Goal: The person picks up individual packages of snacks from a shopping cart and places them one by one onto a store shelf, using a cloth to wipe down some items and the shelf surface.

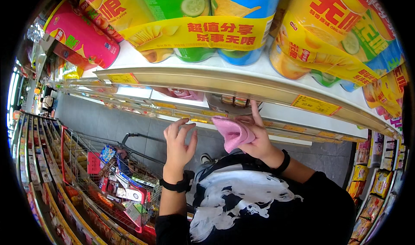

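Note:
My right hand (256, 134) holds a folded pink cloth (232, 133), its index finger stretched towards the edge of a store shelf (207, 82). To the left of it, my left hand (181, 141) is raised with bent, spread fingers and nothing in it. Both hands are below the shelf's front edge in the picture. On the shelf stand Lay's chip canisters, among them a yellow-banded pack (201, 34) of yellow, green and blue ones. Another banded pack (324, 40) stands to the right, and a pink canister (82, 40) is at the left. A pack of goods (235, 101) lies on a lower shelf near my fingertip.
A wire shopping cart (110, 177) with a red-trimmed frame, holding several packages, stands at the left on the grey tiled floor (136, 115). Long racks of goods (48, 167) run behind it. More shelves with snack packets (373, 186) are at the right. A person (47, 101) is far off.

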### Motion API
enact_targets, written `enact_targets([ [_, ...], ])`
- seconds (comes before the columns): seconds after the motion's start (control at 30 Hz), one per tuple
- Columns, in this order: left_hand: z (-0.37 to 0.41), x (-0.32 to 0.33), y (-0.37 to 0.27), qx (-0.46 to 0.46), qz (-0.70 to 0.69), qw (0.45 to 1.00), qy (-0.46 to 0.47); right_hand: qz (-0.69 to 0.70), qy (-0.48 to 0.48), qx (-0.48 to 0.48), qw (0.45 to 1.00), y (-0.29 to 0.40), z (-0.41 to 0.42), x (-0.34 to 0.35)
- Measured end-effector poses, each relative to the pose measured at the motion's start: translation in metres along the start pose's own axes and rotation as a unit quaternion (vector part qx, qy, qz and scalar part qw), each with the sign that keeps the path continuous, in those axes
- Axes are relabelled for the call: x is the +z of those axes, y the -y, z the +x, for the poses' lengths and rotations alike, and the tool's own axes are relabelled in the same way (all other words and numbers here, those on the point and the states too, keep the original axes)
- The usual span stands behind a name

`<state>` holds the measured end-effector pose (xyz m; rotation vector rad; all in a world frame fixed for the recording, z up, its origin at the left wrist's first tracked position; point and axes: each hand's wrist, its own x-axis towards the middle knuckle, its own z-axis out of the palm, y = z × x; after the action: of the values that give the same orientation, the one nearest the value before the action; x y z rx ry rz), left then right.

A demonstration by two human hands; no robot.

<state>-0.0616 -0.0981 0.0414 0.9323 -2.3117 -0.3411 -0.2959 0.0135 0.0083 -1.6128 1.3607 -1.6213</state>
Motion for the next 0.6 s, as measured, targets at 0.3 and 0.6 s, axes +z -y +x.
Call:
enact_targets([
  [0.3,-0.001,-0.001,0.0,0.007,-0.003,1.0,0.018,-0.005,-0.015,-0.028,0.999,0.001,-0.005,-0.003],
  [0.6,-0.019,-0.009,0.007,-0.014,0.017,0.999,0.032,0.009,-0.016,-0.029,0.999,0.001,-0.007,0.003],
])
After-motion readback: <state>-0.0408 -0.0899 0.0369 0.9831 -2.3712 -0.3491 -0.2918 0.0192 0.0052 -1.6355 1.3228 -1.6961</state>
